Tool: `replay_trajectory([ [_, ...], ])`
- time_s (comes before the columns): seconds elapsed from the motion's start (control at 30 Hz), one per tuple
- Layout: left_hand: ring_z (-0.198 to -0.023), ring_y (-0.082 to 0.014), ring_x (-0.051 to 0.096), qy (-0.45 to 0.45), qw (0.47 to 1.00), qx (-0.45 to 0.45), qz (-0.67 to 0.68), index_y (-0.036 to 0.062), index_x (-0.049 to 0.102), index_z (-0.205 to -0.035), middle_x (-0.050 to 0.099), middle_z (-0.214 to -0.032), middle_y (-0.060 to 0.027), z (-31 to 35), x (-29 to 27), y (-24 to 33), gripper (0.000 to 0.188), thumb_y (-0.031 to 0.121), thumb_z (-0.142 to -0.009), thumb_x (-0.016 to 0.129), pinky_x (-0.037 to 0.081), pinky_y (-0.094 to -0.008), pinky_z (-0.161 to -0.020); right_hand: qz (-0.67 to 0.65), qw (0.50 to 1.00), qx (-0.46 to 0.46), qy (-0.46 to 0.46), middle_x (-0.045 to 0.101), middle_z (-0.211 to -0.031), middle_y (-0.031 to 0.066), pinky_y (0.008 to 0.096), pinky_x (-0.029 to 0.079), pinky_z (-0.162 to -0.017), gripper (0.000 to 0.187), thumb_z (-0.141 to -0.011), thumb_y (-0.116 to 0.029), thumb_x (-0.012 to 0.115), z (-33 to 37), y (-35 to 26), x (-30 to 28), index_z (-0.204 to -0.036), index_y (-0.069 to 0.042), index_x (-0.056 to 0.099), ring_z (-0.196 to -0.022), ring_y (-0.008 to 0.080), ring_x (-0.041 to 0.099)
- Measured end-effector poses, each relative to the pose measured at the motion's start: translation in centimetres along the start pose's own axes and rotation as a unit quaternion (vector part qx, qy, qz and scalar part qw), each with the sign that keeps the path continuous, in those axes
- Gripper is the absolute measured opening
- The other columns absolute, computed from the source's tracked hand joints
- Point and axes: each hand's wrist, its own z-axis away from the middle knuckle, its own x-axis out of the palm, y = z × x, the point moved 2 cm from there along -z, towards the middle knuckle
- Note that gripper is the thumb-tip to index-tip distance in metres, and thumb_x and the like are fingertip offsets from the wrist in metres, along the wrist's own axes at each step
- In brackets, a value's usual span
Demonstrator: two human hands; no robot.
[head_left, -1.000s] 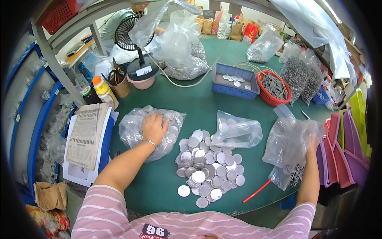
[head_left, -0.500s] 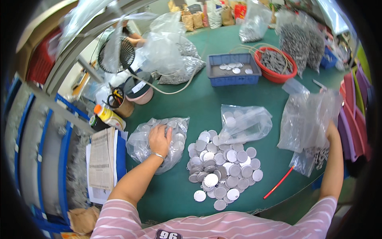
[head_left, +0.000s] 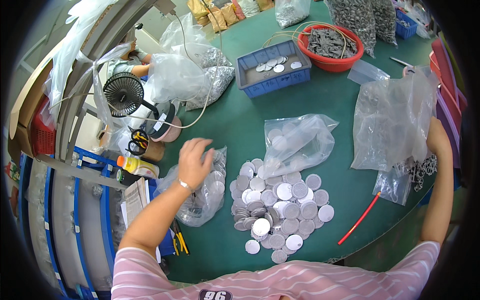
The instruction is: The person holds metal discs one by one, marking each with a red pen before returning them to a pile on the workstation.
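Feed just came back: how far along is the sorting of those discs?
Done: round silver metal discs lie heaped on the green table. In hand: left hand over a clear plastic bag of discs; right hand grips a large clear bag. Left: another filled bag.

A small factory workshop: metal discs (head_left: 280, 207) are piling on a green desk (head_left: 330, 105) among parts bins (head_left: 272, 67) and plastic bags (head_left: 392, 120).

Two hands show: the left hand (head_left: 194, 161) and the right hand (head_left: 437, 138). One blue tray (head_left: 274, 70) holds six metal discs (head_left: 272, 63). One red tub (head_left: 330, 44), one small black fan (head_left: 123, 94), one yellow bottle (head_left: 137, 166), one red stick (head_left: 359, 218); the loose pile of discs (head_left: 282, 208) is too crowded to count.
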Motion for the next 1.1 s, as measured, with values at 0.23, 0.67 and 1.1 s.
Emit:
replay_trajectory([
  [0.23, -0.055, -0.0114, 0.051, -0.156, 0.757, -0.403, 0.491, 0.007, 0.016, -0.14, 0.055, -0.07, -0.0046, -14.1, 5.7, 0.1, 0.059, 0.004, -0.088, 0.045, 0.048, -0.0264, -0.054, 0.059, 0.997, -0.03, 0.045, 0.058, -0.094, 0.0272, 0.0388, 0.043, -0.08, 0.024, -0.078, 0.002, 0.046, -2.1, -1.3, 0.6, -0.1, 0.008, 0.053, -0.094, 0.0407, 0.055],
  [0.67, -0.051, -0.0102, 0.045, -0.084, 0.704, -0.585, 0.393, 0.0286, 0.008, -0.136, 0.047, -0.068, -0.0025, -17.3, 11.9, -10.4, 0.07, 0.0, -0.084, 0.044, 0.048, -0.0341, -0.053, 0.012, 0.996, -0.089, 0.0, 0.061, -0.099, 0.0208, 0.0333, 0.043, -0.083, 0.038, -0.077, -0.01, 0.055, -1.7, -2.7, 1.3, -0.111, 0.007, 0.05, -0.094, 0.0254, 0.058],
  [1.1, -0.06, -0.0246, 0.052, -0.062, 0.747, -0.554, 0.362, 0.0054, 0.05, -0.105, 0.055, -0.074, -0.0088, -18.2, 12.7, -16.0, 0.029, 0.009, -0.077, 0.055, 0.049, -0.0431, -0.058, 0.011, 0.999, -0.023, -0.037, 0.054, -0.118, 0.0193, 0.0338, 0.035, -0.095, 0.042, -0.079, -0.012, 0.055, -1.2, -2.3, -0.6, -0.118, 0.005, 0.049, -0.11, 0.0271, 0.05],
])
